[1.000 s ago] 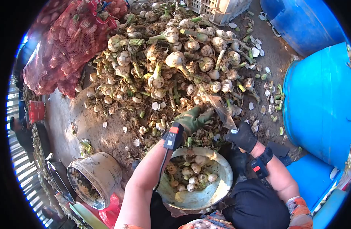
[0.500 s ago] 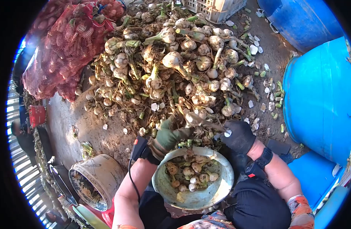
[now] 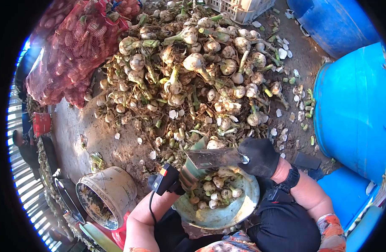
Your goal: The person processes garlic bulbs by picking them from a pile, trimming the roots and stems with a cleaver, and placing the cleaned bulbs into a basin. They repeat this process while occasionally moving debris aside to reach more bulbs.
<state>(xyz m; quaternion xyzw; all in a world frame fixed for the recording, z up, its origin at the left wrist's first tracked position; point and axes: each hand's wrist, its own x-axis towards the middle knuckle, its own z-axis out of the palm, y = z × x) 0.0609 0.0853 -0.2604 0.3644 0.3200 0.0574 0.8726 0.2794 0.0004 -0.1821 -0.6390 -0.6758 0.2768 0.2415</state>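
Observation:
My right hand (image 3: 259, 157), in a black glove, grips a cleaver (image 3: 214, 158) by its handle. The broad dark blade lies level across the front of my left hand (image 3: 192, 173), which wears a green glove. My left fingers are curled behind the blade, partly hidden, around a pale garlic bulb (image 3: 216, 144) that shows just above the blade's upper edge. Below both hands a pale green basin (image 3: 239, 214) holds several trimmed garlic bulbs (image 3: 216, 195). Beyond the hands lies a large heap of garlic (image 3: 193, 63) with roots and cut green stems.
Red mesh sacks (image 3: 71, 54) of bulbs stand at the far left. A dirty white bucket (image 3: 113, 189) tilts at my left. Blue tubs (image 3: 348, 109) line the right side, and a pale crate (image 3: 243, 10) sits behind the heap. Peel scraps litter the floor.
My left hand has moved toward me and right, over the basin's far rim. The cleaver has swung from pointing away to lying flat across in front of that hand.

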